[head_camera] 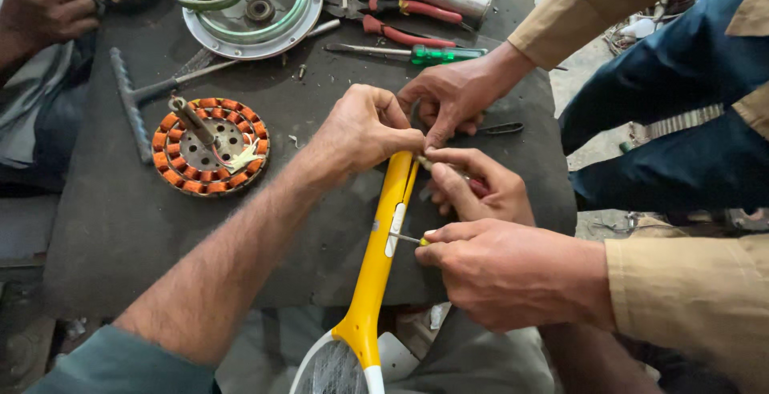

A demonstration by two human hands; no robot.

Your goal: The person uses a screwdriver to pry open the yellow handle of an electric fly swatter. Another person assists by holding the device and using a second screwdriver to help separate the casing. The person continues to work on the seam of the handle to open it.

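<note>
While L hand (364,130) clamps it, yellow plastic handle (375,270) looks slim, glossy.

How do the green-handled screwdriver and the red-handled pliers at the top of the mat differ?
The green-handled screwdriver has one straight, translucent green handle and a thin shaft pointing left. The red-handled pliers have two red handles splayed apart, with metal jaws at their left end. Both lie flat and untouched on the dark mat.

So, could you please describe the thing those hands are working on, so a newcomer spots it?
On the dark mat, look at the centre. The yellow handle, gripped at its top by the left hand, runs down to a mesh racket head; nothing else is long and yellow.
</note>
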